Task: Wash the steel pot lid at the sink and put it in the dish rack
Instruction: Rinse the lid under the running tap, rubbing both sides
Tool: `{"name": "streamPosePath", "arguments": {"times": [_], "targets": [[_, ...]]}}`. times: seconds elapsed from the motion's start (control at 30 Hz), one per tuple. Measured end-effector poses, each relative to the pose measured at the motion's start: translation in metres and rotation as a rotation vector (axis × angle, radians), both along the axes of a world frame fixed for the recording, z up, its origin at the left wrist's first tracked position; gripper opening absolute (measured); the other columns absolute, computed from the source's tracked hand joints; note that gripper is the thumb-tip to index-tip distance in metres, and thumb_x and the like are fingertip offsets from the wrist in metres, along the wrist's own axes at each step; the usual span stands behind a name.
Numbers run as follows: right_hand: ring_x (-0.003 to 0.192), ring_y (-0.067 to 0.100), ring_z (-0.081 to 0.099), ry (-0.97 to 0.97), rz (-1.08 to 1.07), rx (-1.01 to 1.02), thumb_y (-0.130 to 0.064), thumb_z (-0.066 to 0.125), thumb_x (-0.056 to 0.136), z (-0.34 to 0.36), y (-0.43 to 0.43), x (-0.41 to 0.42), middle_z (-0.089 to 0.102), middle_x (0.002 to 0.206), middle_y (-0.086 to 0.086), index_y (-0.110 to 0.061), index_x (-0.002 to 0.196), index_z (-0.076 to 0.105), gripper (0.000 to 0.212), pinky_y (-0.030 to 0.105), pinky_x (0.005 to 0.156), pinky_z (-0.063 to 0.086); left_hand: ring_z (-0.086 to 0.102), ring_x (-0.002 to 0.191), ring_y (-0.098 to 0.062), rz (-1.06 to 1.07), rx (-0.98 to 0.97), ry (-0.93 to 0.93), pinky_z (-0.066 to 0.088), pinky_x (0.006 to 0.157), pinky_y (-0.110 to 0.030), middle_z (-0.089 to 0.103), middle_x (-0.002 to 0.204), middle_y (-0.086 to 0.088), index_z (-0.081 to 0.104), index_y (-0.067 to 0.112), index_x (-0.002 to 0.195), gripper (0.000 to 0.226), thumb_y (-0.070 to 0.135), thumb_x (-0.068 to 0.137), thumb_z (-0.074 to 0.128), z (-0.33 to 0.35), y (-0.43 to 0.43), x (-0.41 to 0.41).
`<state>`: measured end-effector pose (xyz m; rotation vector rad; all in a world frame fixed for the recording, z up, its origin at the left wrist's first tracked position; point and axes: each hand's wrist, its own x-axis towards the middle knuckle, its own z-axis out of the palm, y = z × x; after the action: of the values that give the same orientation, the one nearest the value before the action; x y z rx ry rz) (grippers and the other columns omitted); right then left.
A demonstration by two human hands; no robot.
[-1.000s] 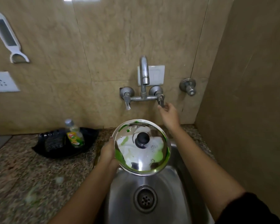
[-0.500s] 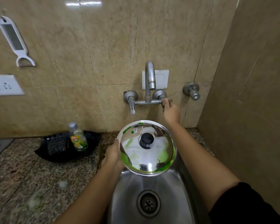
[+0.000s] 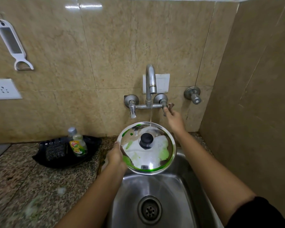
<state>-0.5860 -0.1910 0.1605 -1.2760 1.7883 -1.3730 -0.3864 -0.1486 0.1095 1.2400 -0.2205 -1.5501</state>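
The round steel pot lid has a black knob and is smeared with green soap and white foam. My left hand grips its left rim and holds it tilted over the steel sink. A thin stream of water falls from the tap spout onto the lid's far edge. My right hand is up at the wall, fingers closed on the right tap handle. No dish rack is in view.
A black tray with a scrub pad and a dish soap bottle sits on the granite counter left of the sink. A white peeler hangs on the wall. A tiled side wall stands close on the right.
My right hand has turned the right tap handle and water now runs from the spout onto the lid. The lid has stayed over the sink in my left hand.
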Motion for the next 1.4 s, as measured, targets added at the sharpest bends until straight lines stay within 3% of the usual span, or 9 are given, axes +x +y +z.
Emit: {"name": "streamPosePath", "arguments": {"times": [0.17, 0.47, 0.57, 0.67, 0.8, 0.97, 1.17, 1.27, 1.4], "targets": [[0.073, 0.021, 0.055, 0.105, -0.091, 0.035, -0.050, 0.035, 0.097, 0.010, -0.009, 0.000, 0.063, 0.081, 0.006, -0.010, 0.089, 0.063, 0.049, 0.030, 0.058, 0.034, 0.057, 0.072, -0.027, 0.031, -0.030, 0.003, 0.045, 0.077, -0.048, 0.060, 0.082, -0.011, 0.054, 0.001, 0.123, 0.040, 0.031, 0.100, 0.042, 0.004, 0.001, -0.004], [0.078, 0.022, 0.057, 0.062, -0.087, 0.061, -0.049, 0.031, 0.099, 0.010, -0.010, -0.002, 0.063, 0.082, 0.006, -0.005, 0.092, 0.064, 0.056, 0.028, 0.057, 0.035, 0.056, 0.085, -0.031, 0.016, -0.015, 0.038, 0.042, 0.076, -0.046, 0.061, 0.104, -0.015, 0.050, 0.000, 0.129, 0.044, 0.031, 0.100, 0.041, 0.009, 0.001, -0.003], [0.114, 0.029, 0.056, 0.130, 0.009, 0.146, -0.050, 0.035, 0.097, -0.010, 0.013, 0.003, 0.060, 0.123, 0.008, -0.011, 0.133, 0.046, 0.054, 0.038, 0.087, 0.045, 0.057, 0.077, -0.029, 0.038, -0.008, 0.017, 0.043, 0.073, -0.045, 0.062, 0.096, -0.014, 0.052, -0.001, 0.127, 0.042, 0.030, 0.100, 0.042, 0.009, -0.001, -0.005], [0.144, 0.022, 0.026, 0.547, 0.148, 0.117, -0.047, 0.032, 0.098, -0.052, 0.061, 0.016, 0.025, 0.156, 0.003, -0.019, 0.151, 0.016, 0.062, 0.038, 0.116, 0.023, 0.055, 0.070, -0.027, 0.063, -0.005, 0.008, 0.044, 0.076, -0.046, 0.057, 0.079, -0.010, 0.052, -0.001, 0.128, 0.043, 0.030, 0.100, 0.043, 0.004, -0.005, -0.005], [0.146, 0.007, -0.002, 0.804, 0.319, 0.009, -0.049, 0.021, 0.096, -0.083, 0.103, 0.031, 0.000, 0.157, -0.010, -0.025, 0.152, 0.008, 0.062, 0.026, 0.117, 0.000, 0.059, 0.080, -0.032, 0.088, -0.016, -0.047, 0.045, 0.080, -0.045, 0.062, 0.094, -0.015, 0.051, -0.004, 0.127, 0.042, 0.027, 0.100, 0.043, 0.007, -0.005, -0.007], [0.142, 0.007, 0.026, 0.883, 0.498, -0.150, -0.032, 0.034, 0.099, -0.083, 0.108, 0.038, 0.033, 0.153, -0.006, -0.025, 0.147, 0.032, 0.049, 0.035, 0.120, 0.019, 0.055, 0.117, -0.040, 0.042, 0.024, -0.028, 0.044, 0.078, -0.043, 0.056, 0.125, -0.022, 0.048, -0.004, 0.131, 0.045, 0.029, 0.101, 0.041, 0.009, 0.007, -0.018], [0.125, 0.013, 0.053, 1.313, 0.583, -0.249, -0.030, 0.055, 0.080, -0.080, 0.094, 0.069, 0.058, 0.135, 0.000, -0.017, 0.133, 0.053, 0.055, 0.034, 0.112, 0.032, 0.060, 0.073, -0.029, -0.007, -0.030, -0.125, 0.051, 0.066, -0.033, 0.063, 0.086, -0.016, 0.056, -0.009, 0.119, 0.045, 0.029, 0.101, 0.039, -0.001, 0.009, -0.020], [0.138, 0.023, 0.036, 1.385, 0.493, -0.108, -0.032, 0.041, 0.095, -0.056, 0.064, 0.075, 0.042, 0.148, 0.010, -0.008, 0.144, 0.035, 0.055, 0.040, 0.118, 0.008, 0.061, 0.078, -0.029, -0.056, -0.089, -0.153, 0.051, 0.075, -0.036, 0.064, 0.088, -0.014, 0.057, -0.007, 0.119, 0.043, 0.027, 0.101, 0.039, -0.003, 0.015, -0.025], [0.137, 0.032, 0.034, 1.056, 0.241, 0.335, -0.041, 0.024, 0.098, -0.036, 0.041, 0.050, 0.036, 0.149, 0.020, -0.005, 0.143, 0.031, 0.059, 0.044, 0.115, 0.022, 0.064, 0.076, -0.030, -0.065, -0.148, -0.201, 0.054, 0.075, -0.038, 0.067, 0.083, -0.015, 0.063, -0.003, 0.106, 0.034, 0.024, 0.100, 0.043, -0.001, 0.014, -0.024]]}}
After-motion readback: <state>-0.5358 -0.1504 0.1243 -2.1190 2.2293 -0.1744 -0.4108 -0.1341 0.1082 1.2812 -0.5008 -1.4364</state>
